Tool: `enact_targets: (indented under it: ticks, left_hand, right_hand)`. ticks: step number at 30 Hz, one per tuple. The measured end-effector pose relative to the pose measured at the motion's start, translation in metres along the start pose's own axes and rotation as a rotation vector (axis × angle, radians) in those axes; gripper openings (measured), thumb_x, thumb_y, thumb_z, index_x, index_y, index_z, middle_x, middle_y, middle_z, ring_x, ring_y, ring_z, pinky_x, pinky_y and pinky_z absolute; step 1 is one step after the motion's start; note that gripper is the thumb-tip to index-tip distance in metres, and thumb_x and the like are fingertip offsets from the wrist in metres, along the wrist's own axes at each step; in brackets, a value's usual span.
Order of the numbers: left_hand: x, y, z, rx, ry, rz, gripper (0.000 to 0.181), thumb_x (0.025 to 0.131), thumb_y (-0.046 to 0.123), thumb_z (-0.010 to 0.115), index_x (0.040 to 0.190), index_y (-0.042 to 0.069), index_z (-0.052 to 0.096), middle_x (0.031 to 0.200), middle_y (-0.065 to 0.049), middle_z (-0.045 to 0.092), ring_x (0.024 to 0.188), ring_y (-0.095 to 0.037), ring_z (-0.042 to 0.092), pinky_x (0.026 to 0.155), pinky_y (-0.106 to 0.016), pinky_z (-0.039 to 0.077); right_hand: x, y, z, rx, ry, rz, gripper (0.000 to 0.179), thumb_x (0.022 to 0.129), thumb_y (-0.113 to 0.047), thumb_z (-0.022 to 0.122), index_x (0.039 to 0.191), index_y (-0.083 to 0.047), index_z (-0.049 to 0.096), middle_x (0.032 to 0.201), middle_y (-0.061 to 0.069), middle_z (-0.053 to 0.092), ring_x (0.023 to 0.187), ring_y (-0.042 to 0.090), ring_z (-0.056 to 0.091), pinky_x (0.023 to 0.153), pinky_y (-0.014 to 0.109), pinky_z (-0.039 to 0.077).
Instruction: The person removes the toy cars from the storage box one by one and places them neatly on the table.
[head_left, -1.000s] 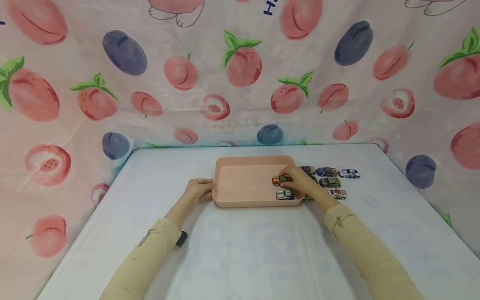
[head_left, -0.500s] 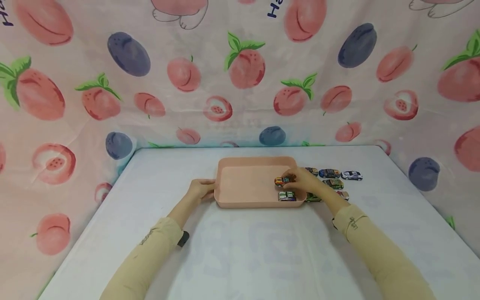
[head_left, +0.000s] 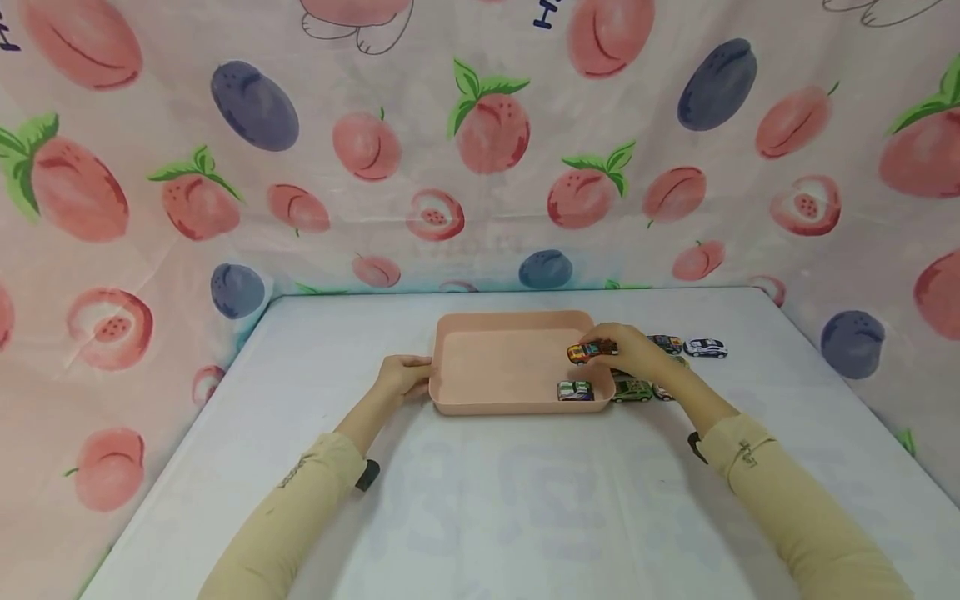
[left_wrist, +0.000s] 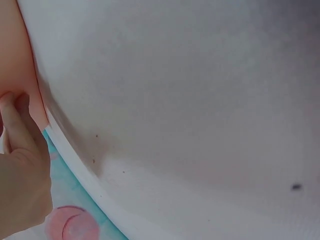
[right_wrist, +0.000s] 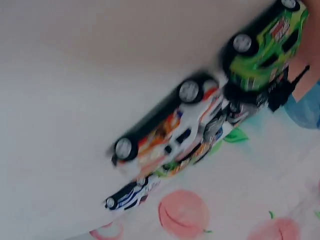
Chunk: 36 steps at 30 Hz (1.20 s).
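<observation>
My left hand (head_left: 402, 377) holds the left end of the pink tray (head_left: 510, 409), its fingers at the rim; the left wrist view shows the same hand (left_wrist: 22, 170) against the tray wall (left_wrist: 15, 50). Over the tray's right end, my right hand (head_left: 626, 348) pinches an orange and yellow toy car (head_left: 582, 353) between thumb and fingers. A white and green toy car (head_left: 575, 391) sits in the tray's near right corner. Right of the tray stand several more toy cars, including a green one (head_left: 632, 391), partly hidden by the right hand and forearm.
A white toy car with blue markings (head_left: 706, 348) stands at the far right of the group. In the right wrist view, a green car (right_wrist: 270, 52) and a white and orange car (right_wrist: 172, 130) are close to the camera. A fruit-print cloth (head_left: 480, 217) hangs behind the white table (head_left: 510, 500).
My right hand has moved right and slightly up in the head view with the orange car, toward the tray's right rim. The left hand and tray stay put.
</observation>
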<state>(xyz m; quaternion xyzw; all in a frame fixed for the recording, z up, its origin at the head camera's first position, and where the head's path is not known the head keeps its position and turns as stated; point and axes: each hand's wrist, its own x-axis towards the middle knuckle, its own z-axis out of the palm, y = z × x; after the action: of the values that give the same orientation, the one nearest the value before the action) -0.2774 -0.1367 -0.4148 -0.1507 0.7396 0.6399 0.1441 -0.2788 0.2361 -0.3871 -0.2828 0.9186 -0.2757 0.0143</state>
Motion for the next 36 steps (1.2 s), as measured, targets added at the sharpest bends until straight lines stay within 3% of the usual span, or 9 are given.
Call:
enact_targets:
  ticks: [6,11,17,27,36]
  left_hand:
    - [0.000,-0.001,0.000,-0.028,-0.030,-0.016,0.038,0.088,-0.001,0.062,0.125,-0.009,0.055,0.120,-0.024,0.062,0.065,-0.004,0.061,0.060,-0.015,0.055]
    - [0.000,-0.003,-0.003,-0.014,-0.027,-0.012,0.038,0.089,0.002,0.062,0.125,-0.007,0.056,0.119,-0.023,0.062,0.064,-0.003,0.061,0.059,-0.013,0.054]
    - [0.000,-0.008,-0.006,-0.005,-0.034,-0.012,0.038,0.089,0.003,0.062,0.125,-0.007,0.055,0.118,-0.022,0.063,0.064,-0.003,0.062,0.059,-0.013,0.054]
    - [0.000,-0.007,-0.004,-0.020,-0.029,0.004,0.039,0.089,0.003,0.062,0.125,-0.006,0.055,0.119,-0.023,0.063,0.064,-0.003,0.061,0.058,-0.014,0.054]
    - [-0.001,-0.008,-0.003,-0.026,-0.040,0.015,0.039,0.089,0.004,0.062,0.126,-0.008,0.054,0.116,-0.022,0.064,0.063,-0.003,0.061,0.059,-0.014,0.055]
  right_hand:
    - [-0.008,0.008,-0.010,-0.059,0.036,-0.017,0.034,0.078,-0.006,0.074,0.110,0.002,0.067,0.101,0.015,0.067,0.087,0.025,0.059,0.073,0.037,0.052]
    - [-0.021,0.009,-0.012,-0.049,0.052,0.014,0.038,0.080,-0.009,0.073,0.114,0.004,0.064,0.104,0.018,0.065,0.086,0.025,0.058,0.071,0.037,0.053]
    - [-0.040,0.011,-0.015,-0.086,0.053,0.052,0.034,0.082,-0.009,0.071,0.114,0.001,0.064,0.108,0.018,0.063,0.094,0.030,0.059,0.077,0.042,0.054]
    - [-0.072,0.022,-0.035,-0.153,0.158,0.079,0.035,0.080,-0.007,0.072,0.113,0.004,0.063,0.106,0.022,0.065,0.097,0.037,0.061,0.080,0.053,0.052]
    - [-0.092,0.041,-0.047,-0.204,0.157,0.106,0.037,0.077,-0.004,0.074,0.111,0.004,0.064,0.109,0.025,0.065,0.100,0.042,0.059,0.086,0.057,0.048]
